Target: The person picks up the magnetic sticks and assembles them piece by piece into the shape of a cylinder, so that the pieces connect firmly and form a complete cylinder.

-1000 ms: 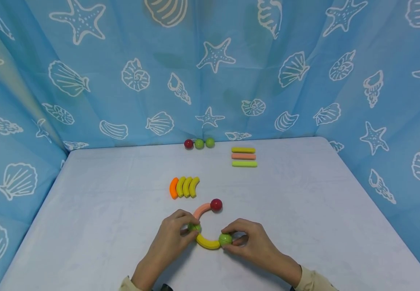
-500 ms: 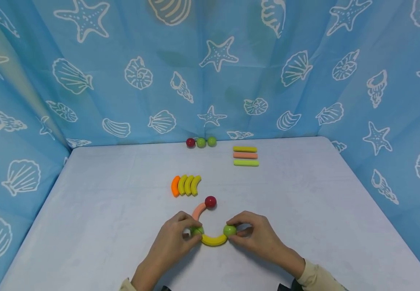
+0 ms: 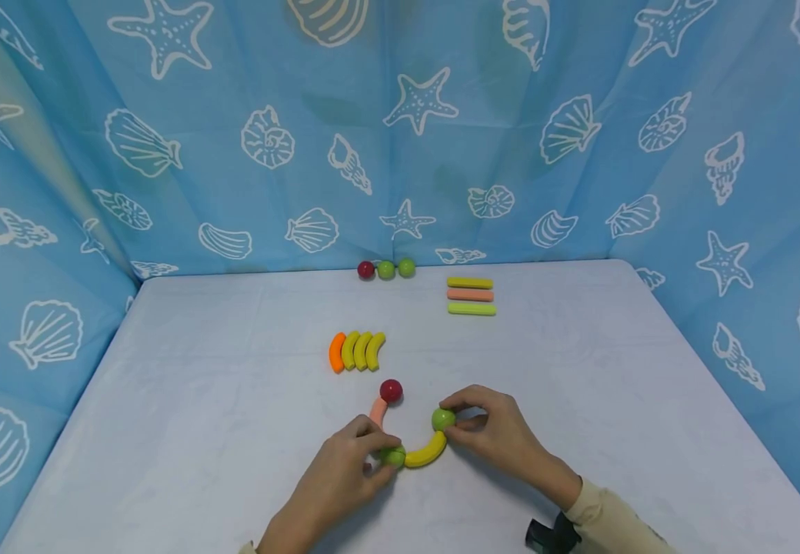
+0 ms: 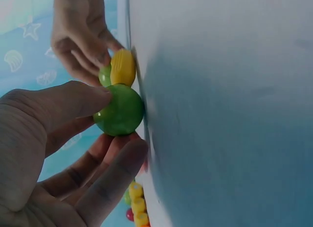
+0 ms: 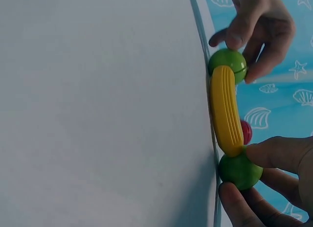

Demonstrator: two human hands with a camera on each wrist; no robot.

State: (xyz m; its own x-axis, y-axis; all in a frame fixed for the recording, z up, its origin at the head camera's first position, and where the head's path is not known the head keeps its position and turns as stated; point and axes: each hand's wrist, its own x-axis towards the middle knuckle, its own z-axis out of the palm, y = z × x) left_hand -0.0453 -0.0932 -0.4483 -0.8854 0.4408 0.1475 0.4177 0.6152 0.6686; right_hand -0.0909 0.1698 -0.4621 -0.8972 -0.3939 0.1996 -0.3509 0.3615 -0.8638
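Note:
My left hand (image 3: 351, 469) pinches a green ball (image 4: 120, 112) between thumb and fingers, low over the white table. A curved yellow rod (image 5: 226, 109) runs from that ball to a second green ball (image 3: 444, 419), which my right hand (image 3: 504, 438) pinches at its sides. From the left ball a curved pink rod (image 3: 378, 412) leads away toward the back, partly behind my left fingers. A red ball (image 3: 391, 391) sits at its far end. Together the joined pieces form an open arc on the table.
Curved rods, one orange (image 3: 337, 353) and several yellow (image 3: 361, 351), lie side by side behind the arc. Straight rods (image 3: 471, 295) lie at the back right. One red and two green balls (image 3: 386, 269) line the back edge, against the blue shell-print curtain (image 3: 268, 185).
The right ball has moved back and to the right with my right hand. My left hand and its ball have come right and nearer, turning the arc; the red ball has shifted left.

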